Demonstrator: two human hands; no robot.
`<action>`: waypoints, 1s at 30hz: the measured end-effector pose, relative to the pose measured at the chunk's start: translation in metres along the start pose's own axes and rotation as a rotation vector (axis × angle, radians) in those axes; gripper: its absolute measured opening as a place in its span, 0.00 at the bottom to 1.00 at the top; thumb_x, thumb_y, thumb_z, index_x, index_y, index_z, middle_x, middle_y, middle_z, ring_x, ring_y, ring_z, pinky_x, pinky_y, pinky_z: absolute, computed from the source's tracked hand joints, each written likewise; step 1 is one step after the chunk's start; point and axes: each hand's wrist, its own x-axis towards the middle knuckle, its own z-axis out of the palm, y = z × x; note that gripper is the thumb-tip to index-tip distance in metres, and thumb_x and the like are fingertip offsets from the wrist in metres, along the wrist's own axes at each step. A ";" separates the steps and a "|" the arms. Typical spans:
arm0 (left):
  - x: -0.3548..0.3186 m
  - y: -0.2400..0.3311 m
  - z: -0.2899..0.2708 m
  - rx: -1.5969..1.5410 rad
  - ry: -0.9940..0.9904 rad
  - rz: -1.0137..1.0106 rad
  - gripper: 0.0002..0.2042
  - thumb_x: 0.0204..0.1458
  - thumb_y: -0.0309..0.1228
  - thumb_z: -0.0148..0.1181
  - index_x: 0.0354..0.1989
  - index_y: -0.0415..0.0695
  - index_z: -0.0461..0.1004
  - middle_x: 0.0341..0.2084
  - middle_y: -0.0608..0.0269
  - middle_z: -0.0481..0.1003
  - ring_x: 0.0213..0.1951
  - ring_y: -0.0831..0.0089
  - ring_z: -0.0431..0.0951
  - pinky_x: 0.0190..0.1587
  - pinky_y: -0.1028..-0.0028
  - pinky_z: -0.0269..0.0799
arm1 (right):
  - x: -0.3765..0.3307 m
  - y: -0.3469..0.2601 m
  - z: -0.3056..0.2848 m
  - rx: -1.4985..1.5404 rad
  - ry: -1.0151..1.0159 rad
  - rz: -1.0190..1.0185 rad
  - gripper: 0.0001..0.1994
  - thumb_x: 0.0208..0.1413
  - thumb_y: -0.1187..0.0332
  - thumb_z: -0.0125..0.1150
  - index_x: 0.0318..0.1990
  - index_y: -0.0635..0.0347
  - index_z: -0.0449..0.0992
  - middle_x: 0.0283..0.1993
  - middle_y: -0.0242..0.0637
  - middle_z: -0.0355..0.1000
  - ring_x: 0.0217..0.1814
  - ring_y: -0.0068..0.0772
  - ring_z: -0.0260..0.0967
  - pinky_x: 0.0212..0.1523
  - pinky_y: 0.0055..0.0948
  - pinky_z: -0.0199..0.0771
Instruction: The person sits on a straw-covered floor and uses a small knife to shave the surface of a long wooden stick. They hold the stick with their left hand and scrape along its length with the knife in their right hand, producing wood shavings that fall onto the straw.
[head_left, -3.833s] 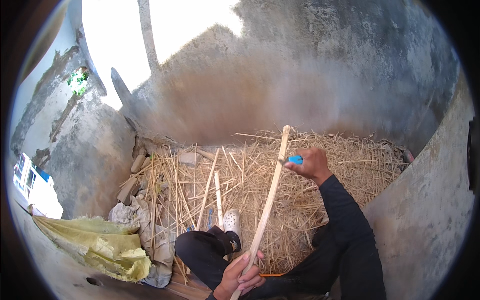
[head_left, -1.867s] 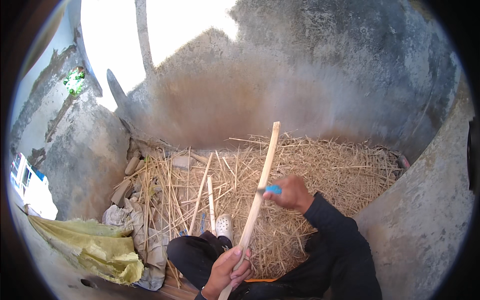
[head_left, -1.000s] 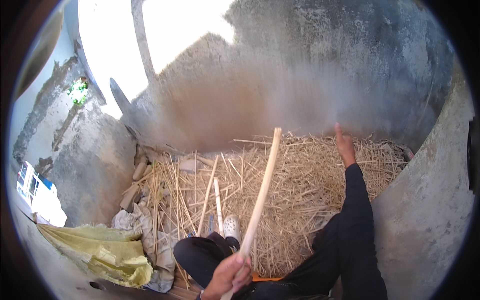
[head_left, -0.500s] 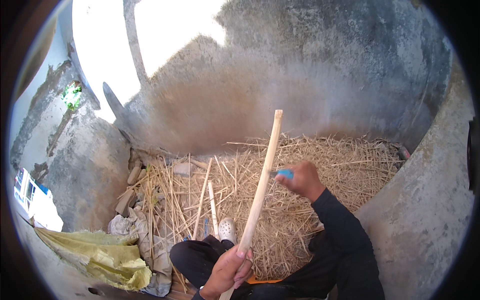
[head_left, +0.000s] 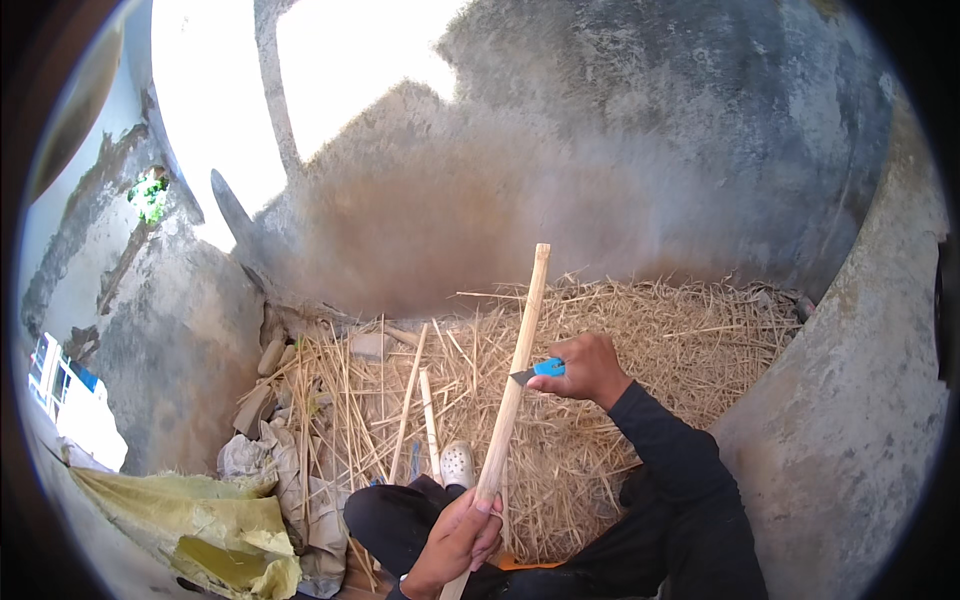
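A long, pale, peeled wooden stick (head_left: 512, 390) slants up and away in front of me, its far end standing free above the shavings. Low on it, near its lower end, my left hand (head_left: 461, 543) is closed around the wood. My right hand (head_left: 584, 369) grips a blue-handled utility knife (head_left: 547, 368) to the right of the stick. The dark blade points left and meets the stick's right edge around the middle of its length.
Dry straw-like shavings (head_left: 640, 350) cover the floor. Thinner sticks (head_left: 407, 390) lean left of my white shoe (head_left: 457, 465). A yellow-green woven sack (head_left: 190, 510) lies at lower left. A stained concrete wall (head_left: 600, 170) stands ahead, with another wall (head_left: 830, 420) close on the right.
The knife and my right hand have moved left and slightly down along the stick. The stick's far end has dropped and shifted a little left. My left hand keeps its grip.
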 end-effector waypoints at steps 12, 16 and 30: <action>-0.012 -0.012 0.004 -0.153 0.004 -0.096 0.13 0.66 0.42 0.39 0.42 0.43 0.62 0.11 0.74 0.55 0.10 0.83 0.53 0.20 0.82 0.54 | 0.019 0.070 0.010 -0.125 -0.004 0.340 0.39 0.45 0.23 0.45 0.11 0.54 0.70 0.08 0.34 0.61 0.10 0.36 0.62 0.14 0.35 0.61; -0.018 -0.014 0.008 -0.160 0.054 -0.116 0.14 0.66 0.42 0.40 0.41 0.44 0.62 0.11 0.74 0.55 0.10 0.83 0.53 0.20 0.82 0.53 | 0.031 0.088 0.011 -0.152 0.022 0.449 0.40 0.45 0.23 0.45 0.14 0.55 0.74 0.11 0.37 0.65 0.15 0.40 0.67 0.19 0.40 0.66; -0.063 -0.018 -0.011 -0.188 0.038 -0.070 0.12 0.65 0.40 0.44 0.42 0.44 0.65 0.10 0.74 0.56 0.10 0.84 0.55 0.13 0.83 0.49 | -0.074 0.276 -0.007 -0.145 0.009 1.255 0.39 0.55 0.29 0.40 0.16 0.60 0.71 0.10 0.37 0.63 0.12 0.33 0.60 0.18 0.40 0.57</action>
